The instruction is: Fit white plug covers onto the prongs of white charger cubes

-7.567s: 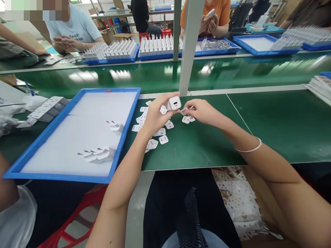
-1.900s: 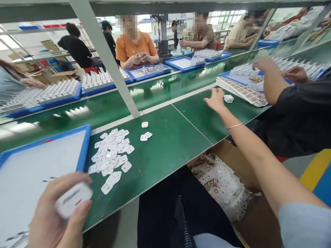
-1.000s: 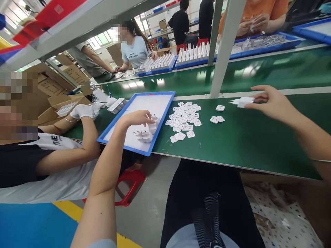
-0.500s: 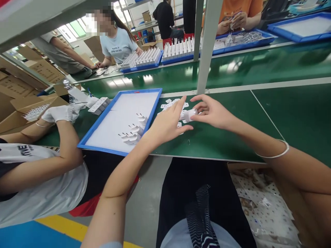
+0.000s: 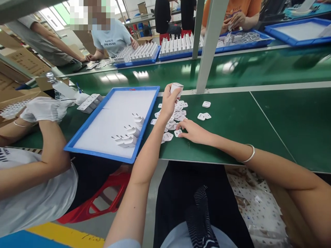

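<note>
My left hand (image 5: 169, 102) is raised over the green table and closed round a white plug housing (image 5: 177, 88). Lower and to the right, my right hand (image 5: 192, 131) has its thumb and fingers at a small white square piece (image 5: 178, 133) lying on the table. White square pieces (image 5: 178, 113) are spread in a loose pile between and behind my hands. To the left, a blue-rimmed tray (image 5: 101, 100) with a white lining bears several white plugs (image 5: 126, 140), their pins pointing up and left.
A co-worker's gloved hands (image 5: 43, 109) are at the far left, beside grey-white blocks (image 5: 90, 103). A metal post (image 5: 210, 48) rises behind the pile. Loose white pieces (image 5: 204, 116) lie right of it. Filled trays (image 5: 178, 46) stand across the table.
My left hand has risen and now grips the plug housing that was by my right hand. My right hand has moved down and left to the pieces. The view has shifted slightly.
</note>
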A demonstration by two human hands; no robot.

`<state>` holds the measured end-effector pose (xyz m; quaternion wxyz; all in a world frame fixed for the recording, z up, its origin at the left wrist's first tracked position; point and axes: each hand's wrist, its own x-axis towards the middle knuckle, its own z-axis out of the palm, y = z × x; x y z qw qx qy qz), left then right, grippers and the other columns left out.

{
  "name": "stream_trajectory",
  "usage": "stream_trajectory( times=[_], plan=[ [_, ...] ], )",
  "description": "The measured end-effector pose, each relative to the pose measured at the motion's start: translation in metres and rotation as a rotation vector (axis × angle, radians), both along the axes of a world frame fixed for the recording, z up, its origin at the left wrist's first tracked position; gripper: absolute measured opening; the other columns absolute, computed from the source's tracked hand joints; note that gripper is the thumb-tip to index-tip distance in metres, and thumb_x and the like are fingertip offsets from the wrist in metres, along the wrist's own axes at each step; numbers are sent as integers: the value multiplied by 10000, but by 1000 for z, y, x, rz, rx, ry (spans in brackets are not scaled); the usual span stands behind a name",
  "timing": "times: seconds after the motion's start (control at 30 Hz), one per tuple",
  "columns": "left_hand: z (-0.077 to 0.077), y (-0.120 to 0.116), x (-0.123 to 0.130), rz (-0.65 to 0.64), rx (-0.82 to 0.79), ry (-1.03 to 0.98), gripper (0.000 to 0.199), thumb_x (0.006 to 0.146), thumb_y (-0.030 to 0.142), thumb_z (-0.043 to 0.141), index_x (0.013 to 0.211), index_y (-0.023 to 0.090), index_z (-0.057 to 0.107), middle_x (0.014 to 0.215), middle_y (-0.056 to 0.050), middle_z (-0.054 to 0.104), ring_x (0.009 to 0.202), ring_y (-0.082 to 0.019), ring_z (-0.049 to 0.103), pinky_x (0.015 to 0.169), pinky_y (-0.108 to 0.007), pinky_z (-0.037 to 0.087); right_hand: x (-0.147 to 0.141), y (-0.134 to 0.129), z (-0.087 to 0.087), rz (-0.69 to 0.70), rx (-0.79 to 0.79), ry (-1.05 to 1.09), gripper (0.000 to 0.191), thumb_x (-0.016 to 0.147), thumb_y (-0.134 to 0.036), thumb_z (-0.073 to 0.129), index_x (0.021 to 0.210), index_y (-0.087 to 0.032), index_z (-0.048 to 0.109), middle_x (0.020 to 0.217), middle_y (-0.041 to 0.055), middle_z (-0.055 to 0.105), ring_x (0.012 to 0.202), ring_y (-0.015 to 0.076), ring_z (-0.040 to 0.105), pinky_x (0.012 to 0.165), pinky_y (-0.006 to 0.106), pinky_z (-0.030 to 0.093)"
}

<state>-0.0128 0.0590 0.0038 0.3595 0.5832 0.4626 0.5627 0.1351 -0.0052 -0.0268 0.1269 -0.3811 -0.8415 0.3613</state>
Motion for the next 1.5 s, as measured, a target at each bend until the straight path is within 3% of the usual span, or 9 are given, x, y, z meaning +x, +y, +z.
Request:
stream_trajectory(
  times=[0.2, 0.33, 0.47, 0.6, 0.73, 0.87, 0.97, 1.13, 1.5],
  plan=[
    [7, -17, 1, -137, -102, -194, 154, 918, 350, 483, 935, 198, 466, 921, -53, 582, 662, -106, 547, 594, -264, 441, -4, -1, 10, -15, -86, -35, 205, 767, -127, 710, 915, -181, 579, 1080, 99, 556, 1141, 289, 521, 942, 405, 448],
    [12, -25, 6, -239, -178, -252, 165, 876, 355, 517, 916, 204, 464, 930, -47, 610, 634, -94, 535, 553, -247, 417, 4, -8, 5, 57, -48, 177, 89, 853, -137, 597, 828, -197, 537, 905, 32, 585, 867, 202, 561, 832, 373, 460],
    [15, -31, 9, -368, -182, -291, 210, 848, 359, 566, 968, 205, 490, 905, -22, 605, 616, -82, 518, 537, -235, 400, 23, 0, 10, 66, -356, 454, 107, 873, -279, 641, 922, -198, 591, 841, 13, 613, 770, 176, 615, 758, 360, 519],
    [17, -36, 12, -412, -154, -330, 246, 856, 371, 600, 1017, 206, 514, 929, -24, 622, 663, -95, 570, 552, -230, 423, 54, 22, 23, -120, -607, 665, 223, 807, -304, 760, 920, -173, 619, 813, 11, 621, 777, 149, 646, 737, 303, 562],
    [17, -39, 15, -431, -148, -309, 301, 851, 375, 649, 1077, 214, 531, 995, -40, 648, 747, -122, 616, 624, -251, 474, 82, 35, 31, -228, -592, 820, 223, 868, -351, 736, 928, -176, 611, 986, 41, 659, 885, 152, 676, 785, 290, 568],
    [11, -41, 15, -518, -72, -242, 338, 830, 360, 697, 1105, 223, 555, 958, -31, 634, 735, -123, 594, 616, -256, 433, 91, 31, 43, -185, -528, 836, 261, 909, -338, 713, 1057, -181, 566, 678, -21, 611, 526, 82, 538, 507, 217, 435],
    [6, -45, 14, -583, -3, -141, 425, 801, 348, 740, 1169, 242, 556, 963, -31, 599, 778, -140, 571, 663, -277, 436, 91, 22, 54, -176, -427, 908, 308, 903, -294, 733, 1097, -202, 513, 595, -57, 573, 460, 64, 449, 444, 201, 334],
    [5, -53, 15, -648, 8, 5, 436, 820, 351, 743, 1186, 249, 530, 969, -30, 540, 789, -146, 536, 647, -274, 412, 87, 7, 62, -109, -377, 966, 226, 915, -253, 712, 1051, -193, 542, 634, -31, 631, 428, 60, 470, 446, 215, 380],
    [8, -54, 22, -661, 114, 97, 382, 822, 286, 756, 1139, 234, 549, 943, -17, 535, 798, -125, 505, 649, -243, 409, 84, 6, 56, -38, -450, 919, 183, 908, -172, 691, 1067, -147, 605, 602, -34, 638, 406, 52, 502, 441, 194, 403]
  ],
)
